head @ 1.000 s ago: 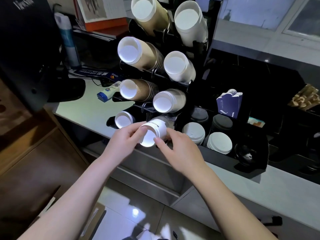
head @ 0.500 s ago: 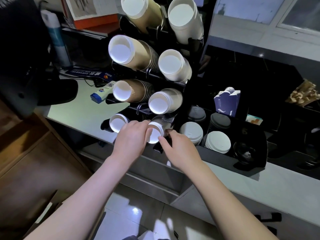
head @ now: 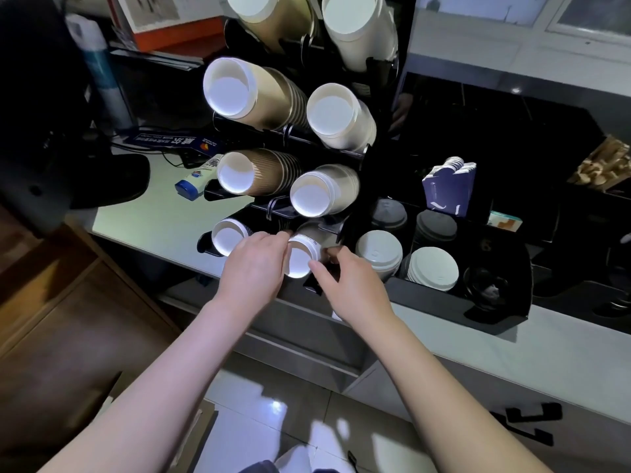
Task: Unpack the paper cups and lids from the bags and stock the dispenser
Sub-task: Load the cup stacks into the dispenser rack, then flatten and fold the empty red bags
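Your left hand [head: 254,268] and right hand [head: 348,285] pinched the small white paper cup stack [head: 302,256] at centre frame. It lay on its side, open mouth towards you, long axis running back into the black dispenser rack [head: 355,158].

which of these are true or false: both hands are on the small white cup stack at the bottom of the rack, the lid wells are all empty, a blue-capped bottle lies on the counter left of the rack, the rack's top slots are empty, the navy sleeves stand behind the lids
1. Both hands are on the small white cup stack at the bottom of the rack. True: the left hand and right hand hold the small white cup stack from either side.
2. The lid wells are all empty. False: white lids and dark lids fill several wells.
3. A blue-capped bottle lies on the counter left of the rack. True: blue-capped bottle.
4. The rack's top slots are empty. False: the rack holds cup stacks in every visible slot.
5. Navy sleeves stand behind the lids. True: navy sleeves.
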Demonstrator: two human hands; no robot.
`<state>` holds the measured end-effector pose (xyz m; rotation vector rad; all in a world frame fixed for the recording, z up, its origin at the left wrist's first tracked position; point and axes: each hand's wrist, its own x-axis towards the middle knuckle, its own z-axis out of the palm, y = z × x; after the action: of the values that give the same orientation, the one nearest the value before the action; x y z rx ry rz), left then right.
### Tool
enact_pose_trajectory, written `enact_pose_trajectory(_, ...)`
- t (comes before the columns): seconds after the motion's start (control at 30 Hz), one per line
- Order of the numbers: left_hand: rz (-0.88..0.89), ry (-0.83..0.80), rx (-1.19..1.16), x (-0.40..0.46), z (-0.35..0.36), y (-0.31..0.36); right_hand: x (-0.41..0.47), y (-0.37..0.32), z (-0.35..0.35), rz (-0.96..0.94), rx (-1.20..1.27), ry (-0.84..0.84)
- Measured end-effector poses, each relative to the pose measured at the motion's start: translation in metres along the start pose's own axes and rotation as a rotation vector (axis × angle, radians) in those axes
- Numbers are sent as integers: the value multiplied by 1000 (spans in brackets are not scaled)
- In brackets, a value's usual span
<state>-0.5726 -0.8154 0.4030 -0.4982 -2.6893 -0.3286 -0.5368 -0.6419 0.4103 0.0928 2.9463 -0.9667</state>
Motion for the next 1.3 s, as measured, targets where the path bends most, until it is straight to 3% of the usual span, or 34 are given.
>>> enact_pose_trajectory(0.2,20,-5,83,-8,-1,5,-15,7,-11,-72,-34,-15)
enact_pose_trajectory(0.6,49,-1,-43,-29,-32,56,-69,66,-61,-146,-25,116)
enact_pose_trajectory(0.97,214,-191,-74,-44,-28,183,-157,156,-125,-46,-179,163)
enact_pose_trajectory(1.3,422,-292,-264,-69,5,348,-277,267,-179,175,-87,264)
